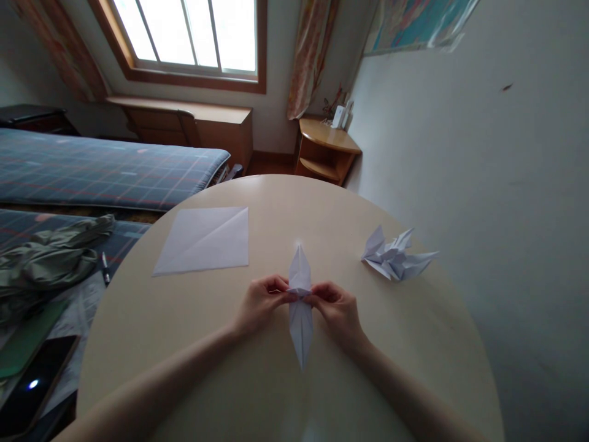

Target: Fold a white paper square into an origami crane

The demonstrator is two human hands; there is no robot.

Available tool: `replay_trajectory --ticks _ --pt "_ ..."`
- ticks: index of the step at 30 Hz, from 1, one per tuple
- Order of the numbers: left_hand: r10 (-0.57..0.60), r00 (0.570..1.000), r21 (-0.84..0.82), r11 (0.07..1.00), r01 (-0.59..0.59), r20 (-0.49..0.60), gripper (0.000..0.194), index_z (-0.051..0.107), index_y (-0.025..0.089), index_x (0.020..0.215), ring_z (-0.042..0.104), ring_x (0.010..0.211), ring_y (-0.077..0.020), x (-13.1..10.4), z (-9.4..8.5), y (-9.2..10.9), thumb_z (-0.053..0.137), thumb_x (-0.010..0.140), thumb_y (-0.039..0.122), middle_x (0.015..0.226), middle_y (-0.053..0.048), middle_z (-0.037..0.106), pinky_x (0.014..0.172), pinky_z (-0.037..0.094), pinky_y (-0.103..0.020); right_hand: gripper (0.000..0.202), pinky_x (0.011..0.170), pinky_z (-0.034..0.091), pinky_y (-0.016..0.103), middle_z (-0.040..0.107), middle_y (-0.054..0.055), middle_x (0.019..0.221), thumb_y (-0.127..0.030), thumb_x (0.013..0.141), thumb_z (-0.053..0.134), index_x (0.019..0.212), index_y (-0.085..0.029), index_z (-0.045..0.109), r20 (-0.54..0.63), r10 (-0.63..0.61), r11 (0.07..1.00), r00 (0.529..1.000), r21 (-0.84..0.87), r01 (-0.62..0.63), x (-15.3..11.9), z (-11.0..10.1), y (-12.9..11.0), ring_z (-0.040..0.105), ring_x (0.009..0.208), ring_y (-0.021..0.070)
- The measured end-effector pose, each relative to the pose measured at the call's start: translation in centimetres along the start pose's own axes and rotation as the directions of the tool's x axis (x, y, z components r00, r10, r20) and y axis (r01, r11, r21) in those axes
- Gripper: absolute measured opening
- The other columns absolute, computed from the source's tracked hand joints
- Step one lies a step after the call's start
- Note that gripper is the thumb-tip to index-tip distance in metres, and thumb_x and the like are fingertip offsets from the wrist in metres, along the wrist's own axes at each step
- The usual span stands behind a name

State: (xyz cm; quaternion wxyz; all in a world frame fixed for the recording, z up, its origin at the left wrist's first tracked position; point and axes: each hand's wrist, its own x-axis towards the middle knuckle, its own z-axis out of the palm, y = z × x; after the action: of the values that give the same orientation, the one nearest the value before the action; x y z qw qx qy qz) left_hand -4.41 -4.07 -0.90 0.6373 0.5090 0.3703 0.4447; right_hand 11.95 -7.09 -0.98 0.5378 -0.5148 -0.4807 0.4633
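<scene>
A white folded paper (300, 328) with a long pointed tip at each end stands out between my two hands, over the middle of the round table (285, 393). My left hand (263, 302) pinches its left side near the centre, thumb and forefinger closed on it. On the opposite side my right hand (338, 310) grips it in the same way. The fingertips cover part of the middle folds. Several folded paper pieces (396, 255), perhaps cranes, lie clustered at the right. Toward the left back rests a flat paper sheet (207, 239) with a diagonal crease.
Left of the table, a plaid mattress (105, 169) lies beyond a crumpled green cloth (50, 255), a pen (105, 269) and a dark phone (39, 380). A white wall (515, 202) borders the right side. A small corner shelf (329, 136) stands behind.
</scene>
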Motion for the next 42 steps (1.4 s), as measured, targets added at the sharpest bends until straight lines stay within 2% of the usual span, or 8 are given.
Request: replay_trajectory --ticks 7,14,17,21,27,30,35,42 --pt "-0.016 1.0 0.082 0.997 0.017 -0.006 0.026 0.062 0.013 0.067 0.058 0.064 -0.0137 0.0 0.2 -0.1 0.075 0.062 0.036 0.067 -0.001 0.064 0.065 0.047 -0.025 0.029 0.053 0.046 0.026 0.061 0.001 0.059 -0.043 0.063 0.074 0.062 -0.018 0.06 0.008 0.011 1.0 1.0 -0.027 -0.011 -0.1 0.1 -0.3 0.054 0.056 0.014" --pt "0.029 0.996 0.134 0.991 -0.018 -0.084 0.032 0.05 0.016 0.07 0.056 0.058 -0.0105 -0.3 0.3 -0.3 0.074 0.063 0.035 0.062 0.004 0.054 0.055 0.047 -0.022 0.028 0.053 0.044 0.025 0.06 0.0 0.061 -0.043 0.07 0.068 0.068 -0.018 0.055 0.063 0.034 0.999 0.997 -0.012 -0.034 -0.5 0.3 -0.5 0.056 0.058 0.014" --pt "0.025 0.997 0.123 0.992 -0.016 -0.072 0.035 0.046 0.017 0.081 0.058 0.061 -0.0116 -0.5 0.4 0.0 0.073 0.065 0.032 0.067 0.003 0.057 0.058 0.049 -0.024 0.03 0.055 0.044 0.025 0.062 -0.001 0.063 -0.041 0.07 0.069 0.082 -0.019 0.051 0.076 0.045 0.998 0.996 0.033 -0.047 -0.5 0.3 -0.6 0.057 0.059 0.0143" --pt "0.006 0.999 0.087 0.996 -0.002 -0.038 0.045 0.041 0.018 0.098 0.06 0.063 -0.0129 -0.5 0.5 0.5 0.072 0.067 0.028 0.069 0.003 0.061 0.063 0.049 -0.026 0.05 0.052 0.043 0.025 0.063 -0.002 0.062 -0.041 0.072 0.068 0.11 -0.019 0.044 0.101 0.081 0.994 0.992 0.067 -0.088 -0.2 0.2 -0.1 0.057 0.056 0.0147" --pt "0.011 0.999 0.131 0.991 -0.016 0.044 0.041 0.048 0.016 0.105 0.06 0.066 -0.0132 -0.4 0.3 0.1 0.068 0.071 0.03 0.071 0.001 0.063 0.065 0.047 -0.024 0.028 0.046 0.038 0.022 0.061 0.001 0.061 -0.043 0.075 0.064 0.072 -0.016 0.06 0.112 0.077 0.995 0.991 0.058 -0.084 0.0 0.2 0.8 0.052 0.051 0.011" --pt "-0.012 0.997 0.144 0.99 0.0 0.082 0.032 0.057 0.013 0.095 0.06 0.065 -0.0135 -0.4 0.3 -0.3 0.064 0.075 0.037 0.071 -0.002 0.064 0.062 0.047 -0.023 0.027 0.042 0.035 0.021 0.058 -0.002 0.056 -0.042 0.072 0.067 0.068 -0.016 0.06 0.091 0.062 0.997 0.994 0.046 -0.067 0.1 0.1 0.8 0.047 0.045 0.0088" --pt "-0.048 0.999 0.25 0.967 0.047 -0.002 0.034 0.062 0.012 0.072 0.054 0.052 -0.0112 -0.4 0.4 -0.3 0.061 0.075 0.046 0.057 0.0 0.058 0.05 0.041 -0.02 0.028 0.039 0.032 0.021 0.054 -0.003 0.052 -0.044 0.07 0.067 0.066 -0.016 0.06 0.117 0.061 0.998 0.991 0.022 -0.064 0.1 0.1 0.5 0.042 0.041 0.0074" --pt "-0.021 1.0 0.285 0.958 0.015 0.018 0.036 0.061 0.013 0.067 0.05 0.053 -0.0109 -0.4 0.6 0.0 0.058 0.075 0.048 0.055 0.001 0.054 0.051 0.039 -0.02 0.03 0.038 0.027 0.02 0.052 -0.004 0.054 -0.046 0.071 0.065 0.071 -0.016 0.06 0.159 0.109 0.993 0.981 0.037 -0.116 0.1 0.2 0.1 0.038 0.041 0.0066"
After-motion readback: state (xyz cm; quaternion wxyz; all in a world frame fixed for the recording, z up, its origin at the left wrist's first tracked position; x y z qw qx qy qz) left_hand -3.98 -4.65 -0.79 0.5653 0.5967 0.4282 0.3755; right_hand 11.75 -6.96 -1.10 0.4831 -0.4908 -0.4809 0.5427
